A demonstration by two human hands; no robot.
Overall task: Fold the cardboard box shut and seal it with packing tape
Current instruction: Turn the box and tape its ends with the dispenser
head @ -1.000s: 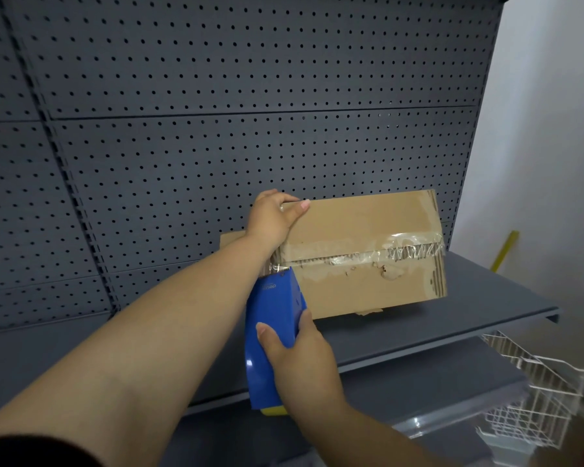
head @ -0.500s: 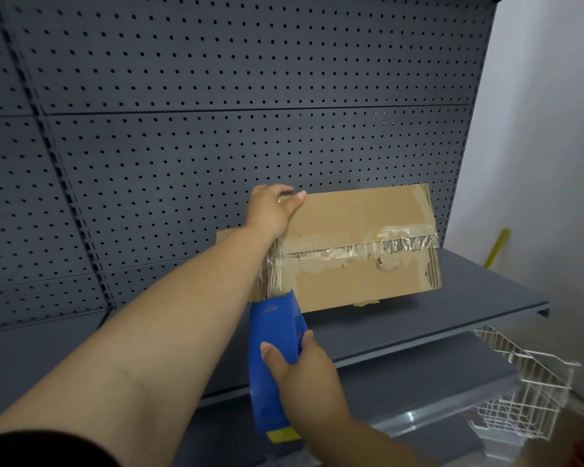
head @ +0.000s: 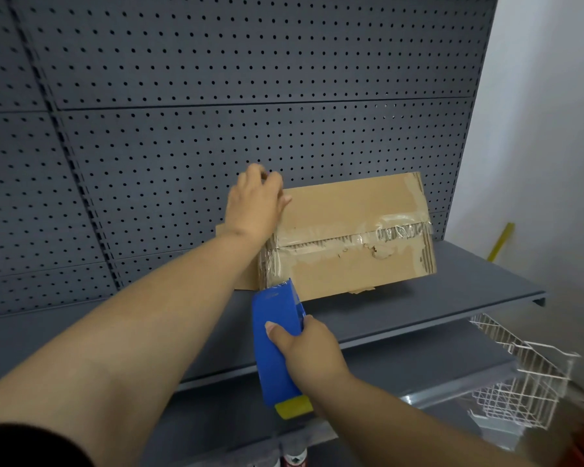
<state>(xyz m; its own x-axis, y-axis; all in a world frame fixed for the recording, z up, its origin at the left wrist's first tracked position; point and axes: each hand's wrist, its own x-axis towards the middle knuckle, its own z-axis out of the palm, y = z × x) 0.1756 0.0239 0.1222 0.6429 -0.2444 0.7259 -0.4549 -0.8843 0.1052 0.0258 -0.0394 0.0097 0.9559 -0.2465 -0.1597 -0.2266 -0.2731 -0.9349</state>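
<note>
A brown cardboard box (head: 351,210) stands on the grey shelf (head: 452,291), tipped back toward the pegboard. Clear packing tape (head: 398,230) runs along its closed seam and wraps over the left end. My left hand (head: 255,203) lies on the box's top left corner, fingers curled over the edge. My right hand (head: 304,352) grips a blue tape dispenser (head: 275,345) with a yellow end. The dispenser's tip sits just below the box's lower left corner, and a strip of tape stretches from it up to the box.
A dark grey pegboard (head: 216,112) backs the shelf. A lower shelf (head: 418,369) sits below, with a white wire basket (head: 520,375) hanging at its right. A yellow stick (head: 501,241) leans by the white wall at the right.
My right hand has drawn the dispenser down from the box's left face to below its bottom corner, laying tape over the left end. My left hand stays on the top left corner.
</note>
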